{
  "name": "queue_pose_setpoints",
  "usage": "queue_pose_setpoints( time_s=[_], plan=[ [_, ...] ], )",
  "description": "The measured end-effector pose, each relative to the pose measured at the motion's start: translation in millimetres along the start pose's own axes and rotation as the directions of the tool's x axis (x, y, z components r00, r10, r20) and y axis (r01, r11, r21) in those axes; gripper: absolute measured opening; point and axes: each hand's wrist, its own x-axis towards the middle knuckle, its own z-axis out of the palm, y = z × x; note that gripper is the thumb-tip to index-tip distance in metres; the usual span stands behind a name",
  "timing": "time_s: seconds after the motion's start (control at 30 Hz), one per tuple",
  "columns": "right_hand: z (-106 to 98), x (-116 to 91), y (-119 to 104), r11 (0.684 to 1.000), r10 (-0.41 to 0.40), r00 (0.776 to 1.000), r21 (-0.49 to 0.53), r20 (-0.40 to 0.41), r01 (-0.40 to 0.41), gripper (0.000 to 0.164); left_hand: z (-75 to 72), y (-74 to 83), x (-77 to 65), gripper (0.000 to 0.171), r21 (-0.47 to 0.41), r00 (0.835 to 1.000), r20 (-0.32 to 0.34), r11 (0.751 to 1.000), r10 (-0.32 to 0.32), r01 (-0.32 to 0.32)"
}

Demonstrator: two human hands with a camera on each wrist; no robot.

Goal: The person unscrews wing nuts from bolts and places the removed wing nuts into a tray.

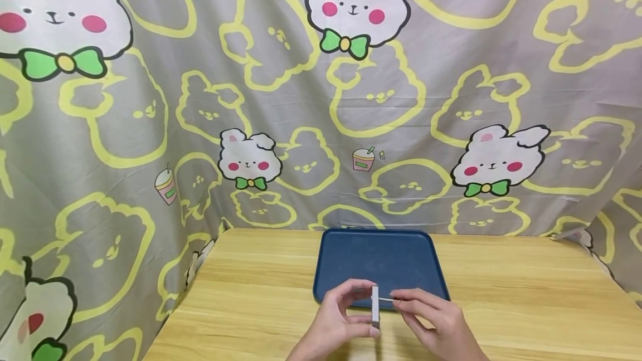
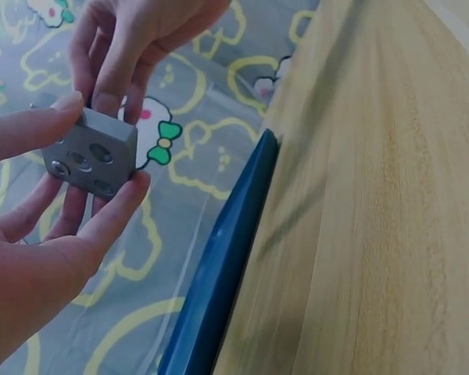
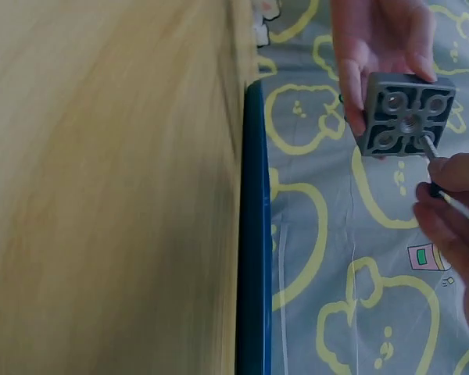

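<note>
Over the near side of the table, my left hand (image 1: 333,316) grips a grey square block (image 1: 375,308) by its edges, thumb on one edge and fingertips on the opposite one. My right hand (image 1: 436,316) pinches a thin metal rod (image 1: 386,299), which points at the block's face. Seen from the right wrist, the ribbed side of the block (image 3: 409,121) has several round holes, and the rod's tip (image 3: 429,145) meets a corner hole. A small black part shows at the right fingers. In the left wrist view, the block's smoother face (image 2: 84,144) shows several holes, one with something shiny in it.
Behind both hands a dark blue tray (image 1: 378,261) lies on the wooden table (image 1: 251,283). A grey curtain (image 1: 301,110) printed with white rabbits and yellow outlines hangs at the back and on the sides.
</note>
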Motion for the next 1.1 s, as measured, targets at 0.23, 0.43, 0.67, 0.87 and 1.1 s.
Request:
queue_pose_setpoints(
  time_s=[0.23, 0.43, 0.67, 0.87, 1.1],
  plan=[
    [1.0, 0.7, 3.6, 0.992, -0.102, 0.995, -0.077, -0.014, 0.101, 0.03, 0.3, 0.4, 0.2, 0.061, -0.006, 1.0, -0.003, 1.0, -0.009, 0.009],
    [-2.4, 2.3, -5.0, 0.992, 0.127, 0.992, -0.011, 0.02, -0.127, 0.025, -0.4, 1.5, -0.2, 0.063, -0.001, 1.0, -0.013, 1.0, -0.002, 0.002],
    [-9.9, 12.3, -15.0, 0.576, 0.776, 0.607, 0.202, 0.168, -0.792, 0.02, 1.3, 1.8, 0.6, 0.065, 0.02, 0.999, -0.031, 1.0, 0.012, -0.011],
    [-19.7, 13.6, -2.3, 0.198, 0.819, 0.365, 0.379, 0.443, -0.904, 0.042, 3.1, 1.0, 0.5, 0.066, 0.028, 0.999, -0.001, 0.999, 0.043, -0.043],
    [-20.2, 10.5, 2.5, 0.098, 0.778, 0.316, 0.392, 0.543, -0.915, 0.033, 6.3, 1.2, 0.1, 0.066, 0.06, 0.998, 0.022, 0.996, 0.064, -0.065]
  ],
)
